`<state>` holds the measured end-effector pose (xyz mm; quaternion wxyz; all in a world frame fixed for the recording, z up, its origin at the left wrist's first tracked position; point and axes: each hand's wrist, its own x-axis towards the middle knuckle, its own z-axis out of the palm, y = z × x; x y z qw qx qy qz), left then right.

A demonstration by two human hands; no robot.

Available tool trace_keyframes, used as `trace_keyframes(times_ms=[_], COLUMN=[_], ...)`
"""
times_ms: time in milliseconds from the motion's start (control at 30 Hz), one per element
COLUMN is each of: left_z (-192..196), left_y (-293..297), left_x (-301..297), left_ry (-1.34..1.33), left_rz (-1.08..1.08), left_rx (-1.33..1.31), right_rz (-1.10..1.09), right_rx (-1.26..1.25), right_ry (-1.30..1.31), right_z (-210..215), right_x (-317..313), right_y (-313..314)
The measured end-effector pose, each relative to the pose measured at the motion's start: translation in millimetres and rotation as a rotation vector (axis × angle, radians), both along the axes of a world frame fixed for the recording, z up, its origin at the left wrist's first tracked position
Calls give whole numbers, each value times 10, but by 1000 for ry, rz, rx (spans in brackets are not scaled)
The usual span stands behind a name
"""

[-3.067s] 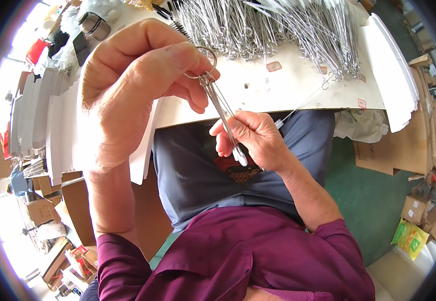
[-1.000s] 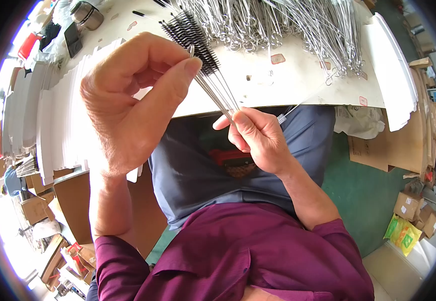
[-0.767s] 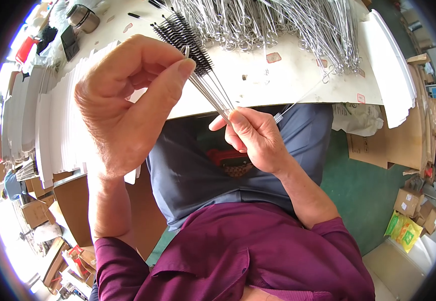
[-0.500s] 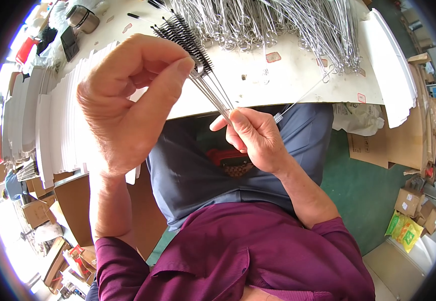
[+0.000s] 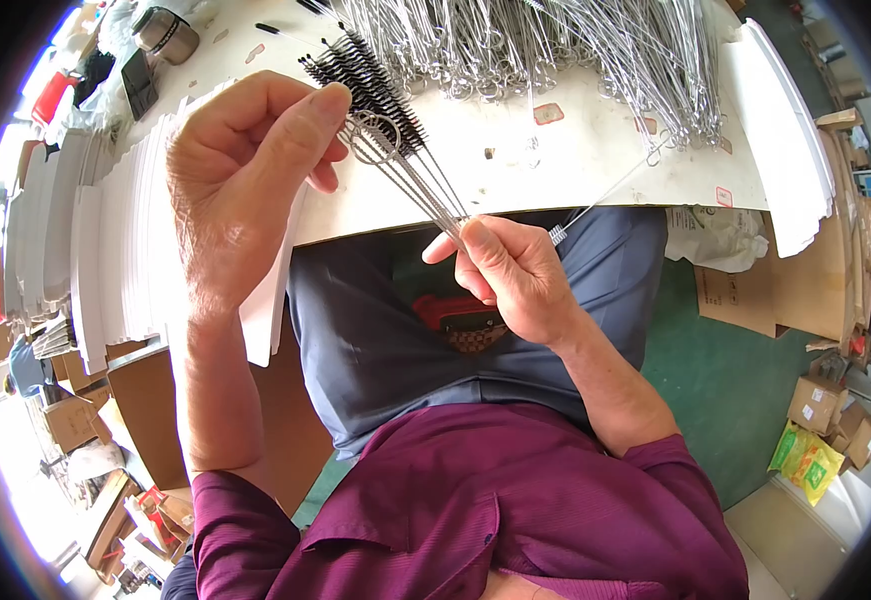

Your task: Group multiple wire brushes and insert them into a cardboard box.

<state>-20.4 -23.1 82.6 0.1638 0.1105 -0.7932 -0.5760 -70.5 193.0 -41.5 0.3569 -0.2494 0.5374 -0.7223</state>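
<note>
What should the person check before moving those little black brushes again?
1. Left hand has a grip near the wire ring: ok, thumb and finger pinch beside it.
2. Right hand holds the wire stems: ok, fingers closed round the lower ends.
3. Black brushes bunched together: ok, bristle ends lie side by side.
4. All stems threaded on the ring: cannot tell, too fine to see.
5. Loose white-tipped brush by the right hand held safely: cannot tell.
6. Pile of wire brushes on the white table kept apart from the bunch: ok.
</note>
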Motion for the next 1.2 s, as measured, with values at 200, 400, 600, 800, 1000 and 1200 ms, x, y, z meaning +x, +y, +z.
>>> trace_keyframes(times_ms=[200, 400, 600, 800, 1000, 1200], left_z=[-69, -63, -14, -58, -215, -313], left_y=[-61, -41, -31, 4, 16, -25], left_x=[-9, -1, -19, 24, 26, -19], left_ry=[-48, -95, -15, 52, -238, -6], left_rz=[-26, -30, -22, -13, -158, -68], left_rx=[29, 64, 95, 66, 94, 386], right_rz=[6, 2, 30, -70, -72, 6], right_rx=[21, 23, 21, 7, 5, 29], right_ry=[18, 20, -46, -12, 41, 22], right_z=[-39, -53, -41, -19, -11, -68], right_x=[21, 26, 23, -3, 1, 54], right_y=[-13, -37, 0, -2, 18, 9])
